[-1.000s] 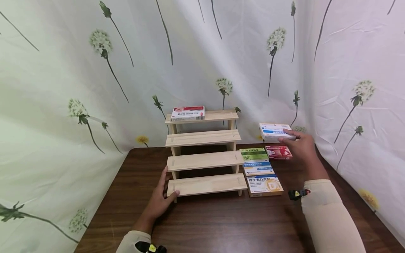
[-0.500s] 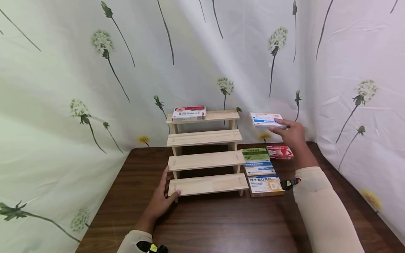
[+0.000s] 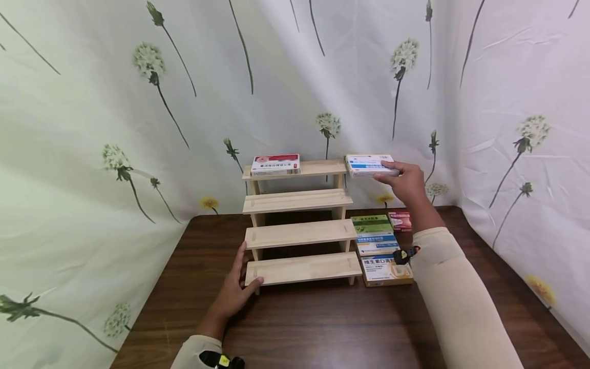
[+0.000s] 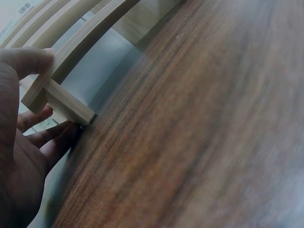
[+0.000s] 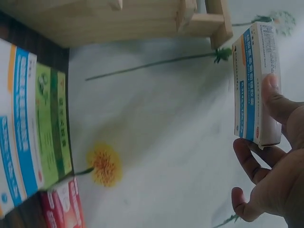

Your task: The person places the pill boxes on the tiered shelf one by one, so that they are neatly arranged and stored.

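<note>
A wooden stepped shelf [image 3: 299, 234] stands on the brown table. My left hand [image 3: 232, 293] holds its lower left end, thumb over the lowest board and fingers along the side. In the left wrist view, the thumb [image 4: 35, 61] lies on a board's end. My right hand [image 3: 407, 183] pinches a white-and-blue medicine box [image 3: 361, 165] by its right end, in the air beside the right end of the top board. The right wrist view shows the thumb on one face of this medicine box [image 5: 251, 85]. A red-and-white medicine box [image 3: 275, 165] lies on the top board's left part.
Right of the shelf lie a green medicine box [image 3: 370, 224], a blue-and-white one [image 3: 375, 244] and a vitamin D box [image 3: 380, 270]. A red box [image 3: 400, 221] is partly behind my right arm. Flower-printed cloth [image 3: 193, 102] hangs behind the table [image 3: 313, 328].
My right hand has carried the white-and-blue medicine box left and up, close to the top board's right end. My left hand has stayed on the shelf.
</note>
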A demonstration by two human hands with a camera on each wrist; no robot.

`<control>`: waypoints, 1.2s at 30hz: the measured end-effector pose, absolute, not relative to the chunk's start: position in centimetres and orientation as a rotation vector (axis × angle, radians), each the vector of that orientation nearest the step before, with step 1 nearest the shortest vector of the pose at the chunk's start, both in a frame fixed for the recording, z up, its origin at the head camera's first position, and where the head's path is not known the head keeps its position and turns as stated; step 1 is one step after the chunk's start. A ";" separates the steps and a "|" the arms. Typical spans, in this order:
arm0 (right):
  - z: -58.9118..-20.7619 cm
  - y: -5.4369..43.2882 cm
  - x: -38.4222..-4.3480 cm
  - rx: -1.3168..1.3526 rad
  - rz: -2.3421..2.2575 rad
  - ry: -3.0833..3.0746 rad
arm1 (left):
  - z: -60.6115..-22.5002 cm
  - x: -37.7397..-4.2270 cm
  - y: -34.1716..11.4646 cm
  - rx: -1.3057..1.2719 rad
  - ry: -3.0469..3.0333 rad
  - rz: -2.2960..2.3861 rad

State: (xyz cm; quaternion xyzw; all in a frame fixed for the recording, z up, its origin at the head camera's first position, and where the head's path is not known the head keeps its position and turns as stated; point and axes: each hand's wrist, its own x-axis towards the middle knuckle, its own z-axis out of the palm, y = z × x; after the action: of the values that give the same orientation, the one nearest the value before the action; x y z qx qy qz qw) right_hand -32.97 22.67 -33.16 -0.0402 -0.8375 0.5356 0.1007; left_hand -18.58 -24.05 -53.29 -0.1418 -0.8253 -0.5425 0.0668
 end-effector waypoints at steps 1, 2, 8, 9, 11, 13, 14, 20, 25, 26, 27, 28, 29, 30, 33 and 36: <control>-33.2 22.3 -33.1 -0.104 1.572 -2.470 | -53.3 -18.5 -24.1 -0.426 -2.490 -1.633; -33.2 21.9 -33.2 -0.091 1.561 -2.463 | -53.2 -18.5 -24.1 -0.424 -2.490 -1.633; -33.3 19.9 -33.7 -0.043 1.497 -2.464 | -53.2 -18.5 -24.1 -0.410 -2.494 -1.633; -33.3 19.6 -33.7 -0.038 1.483 -2.468 | -53.2 -18.5 -24.1 -0.411 -2.495 -1.634; -33.3 19.0 -33.8 -0.036 1.460 -2.470 | -53.3 -18.4 -24.1 -0.414 -2.490 -1.642; -33.4 18.5 -33.8 -0.032 1.441 -2.464 | -53.3 -18.5 -24.2 -0.415 -2.489 -1.647; -33.4 18.2 -33.9 -0.033 1.439 -2.460 | -53.4 -18.5 -24.2 -0.415 -2.487 -1.649; -33.6 16.5 -34.3 -0.038 1.458 -2.463 | -53.4 -18.5 -24.1 -0.415 -2.486 -1.645; -33.6 15.4 -34.6 -0.026 1.432 -2.462 | -53.4 -18.5 -24.0 -0.427 -2.487 -1.629; -33.5 15.2 -34.7 -0.014 1.430 -2.459 | -53.4 -18.5 -24.0 -0.429 -2.484 -1.628; -33.5 15.0 -34.7 -0.002 1.426 -2.456 | -53.4 -18.4 -23.9 -0.431 -2.480 -1.628; -33.4 14.8 -34.8 0.010 1.420 -2.451 | -53.3 -18.4 -23.9 -0.435 -2.477 -1.629; -33.4 14.6 -34.9 0.022 1.412 -2.445 | -53.3 -18.4 -23.9 -0.434 -2.472 -1.628; -33.3 14.4 -34.9 0.026 1.412 -2.439 | -53.3 -18.4 -23.9 -0.434 -2.471 -1.627; -33.2 13.9 -35.1 0.030 1.402 -2.428 | -53.3 -18.5 -23.9 -0.435 -2.477 -1.620; -33.1 13.4 -35.2 0.028 1.385 -2.440 | -53.3 -18.6 -23.9 -0.429 -2.486 -1.619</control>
State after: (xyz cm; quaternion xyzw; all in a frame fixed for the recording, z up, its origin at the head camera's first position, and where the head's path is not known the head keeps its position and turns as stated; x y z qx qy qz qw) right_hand -35.22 13.36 -33.13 0.0098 -0.8574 0.4868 0.1671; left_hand -18.59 -23.93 -53.35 -0.1426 -0.8272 -0.5387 0.0721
